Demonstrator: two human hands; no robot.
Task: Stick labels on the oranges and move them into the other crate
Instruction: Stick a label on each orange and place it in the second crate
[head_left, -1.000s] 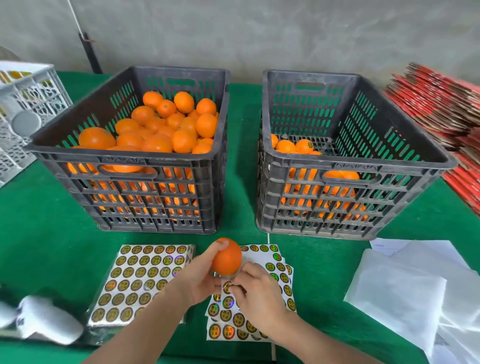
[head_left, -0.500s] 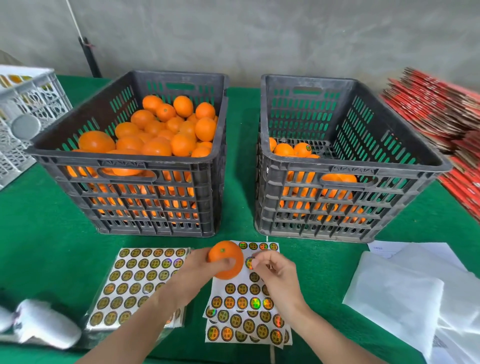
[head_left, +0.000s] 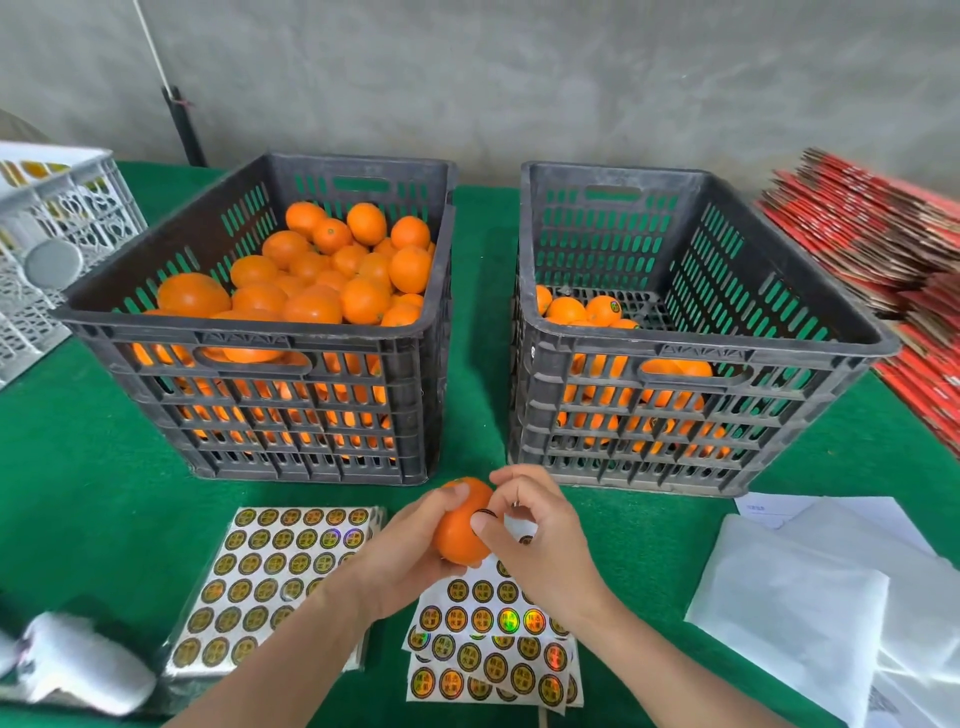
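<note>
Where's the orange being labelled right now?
Head view, lower centre: left hand holds the orange above the sticker sheets, right hand pressing a label onto it.

Item: person, seen from the head camera — two forearms (head_left: 270, 660) and two hands.
Left hand (head_left: 400, 556): bare, nothing worn.
Right hand (head_left: 540, 545): bare; small dark mark at one finger — ring or not, unclear.
Sleeves: forearms bare to the frame edge.

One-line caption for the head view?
Left hand holds an orange while right hand presses a label onto it.
</note>
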